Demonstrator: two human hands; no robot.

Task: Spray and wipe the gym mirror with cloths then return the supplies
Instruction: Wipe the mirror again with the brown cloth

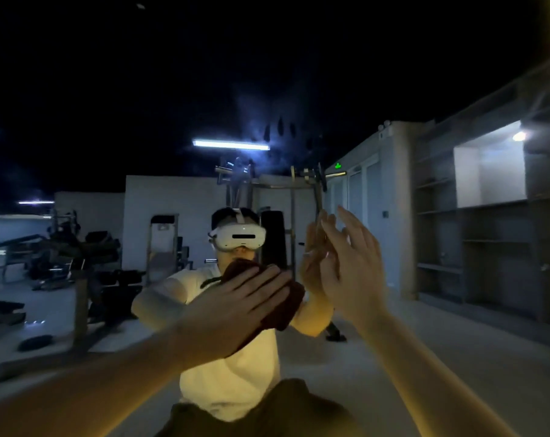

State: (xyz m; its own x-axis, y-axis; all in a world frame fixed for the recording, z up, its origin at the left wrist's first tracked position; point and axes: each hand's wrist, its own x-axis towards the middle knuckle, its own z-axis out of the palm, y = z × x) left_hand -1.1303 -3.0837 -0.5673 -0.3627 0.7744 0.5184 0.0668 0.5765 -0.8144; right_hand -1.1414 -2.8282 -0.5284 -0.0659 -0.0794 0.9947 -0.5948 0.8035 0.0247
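The mirror [109,89] fills almost all of my view. Its left side reflects weight benches [78,247] on a pale floor.

Left hand [242,298]: the fingers are straight and close together, and the palm lies flat on a dark red cloth [288,305]. It presses the cloth against the glass near the mirror's middle, with no finger curled round it. I see cloth past the fingertips and below the palm.

Above the cloth the glass reflects a white headset [237,236] and a light tube [231,145]. Smeared marks [277,130] sit just right of the tube.

Right hand [352,272]: released, with fingers straight and slightly spread, holding nothing. Its fingertips meet their own reflection at the glass, just right of the cloth.

Grey shelves [488,231] show toward the mirror's right edge.
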